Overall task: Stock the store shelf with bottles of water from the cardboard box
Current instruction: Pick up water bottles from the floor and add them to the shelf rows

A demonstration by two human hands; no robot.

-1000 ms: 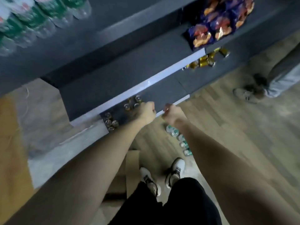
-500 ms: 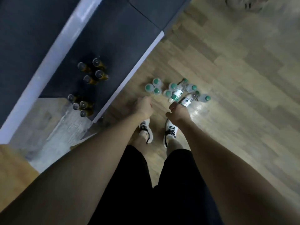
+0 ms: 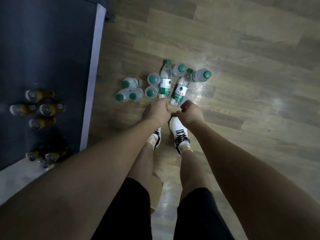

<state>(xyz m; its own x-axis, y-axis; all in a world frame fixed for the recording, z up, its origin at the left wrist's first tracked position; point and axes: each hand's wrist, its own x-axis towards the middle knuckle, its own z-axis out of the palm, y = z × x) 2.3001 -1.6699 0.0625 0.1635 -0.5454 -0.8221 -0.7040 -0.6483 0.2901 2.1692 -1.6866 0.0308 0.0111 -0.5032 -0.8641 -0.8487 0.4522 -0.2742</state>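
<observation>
Green-capped water bottles (image 3: 152, 84) stand and lie in a loose cluster on the wooden floor (image 3: 242, 84), just past the front edge of the dark bottom shelf (image 3: 43, 49). Seven of them stand upright, seen mostly as caps from above. Two others lie on their sides with their green-and-white labels up: the left lying bottle (image 3: 165, 80) and the right lying bottle (image 3: 181, 88), both with caps pointing away from the person.

The left hand (image 3: 156, 110) is curled closed just at the base of the left lying bottle; whether it touches the bottle cannot be told. The right hand (image 3: 191, 112) is also curled into a loose fist, near the base of the right lying bottle and apparently holding nothing.

Below the hands are the person's white shoes (image 3: 179, 131) with black laces. A strip of brown cardboard (image 3: 156, 193) shows between the legs.

On the shelf, near its pale front edge, amber bottles (image 3: 39, 108) stand in two small groups.
</observation>
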